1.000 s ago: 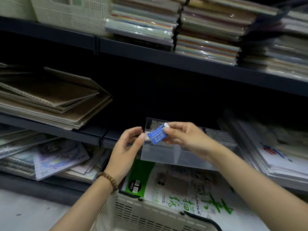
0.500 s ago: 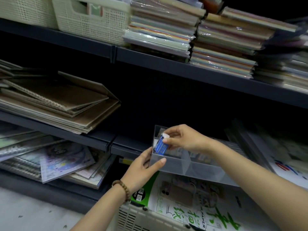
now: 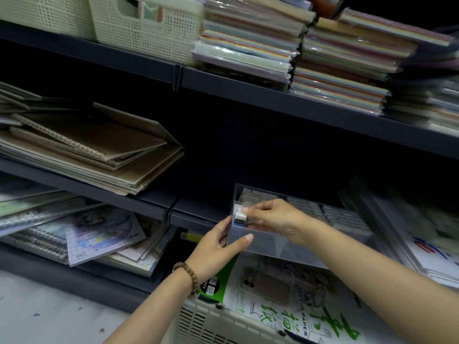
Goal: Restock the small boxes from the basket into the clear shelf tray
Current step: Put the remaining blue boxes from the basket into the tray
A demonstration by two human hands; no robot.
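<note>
Setting a small box (image 3: 239, 216) into the front left corner of the clear tray (image 3: 273, 247) is, we judge, the step in hand: our right hand (image 3: 275, 217) pinches the box between thumb and fingertips, just inside the tray's left wall, not yet released. Our left hand (image 3: 214, 250) grips that same corner, thumb pressed on the front wall, fingers round the side. Next, we think, the box needs seating flush against the wall before the pinch opens. The tray's rear holds rows of pale packed boxes (image 3: 306, 207); its front looks mostly bare. The basket (image 3: 211, 321) below shows a green-printed paper pack (image 3: 285, 296); whether boxes lie in it we cannot tell.
</note>
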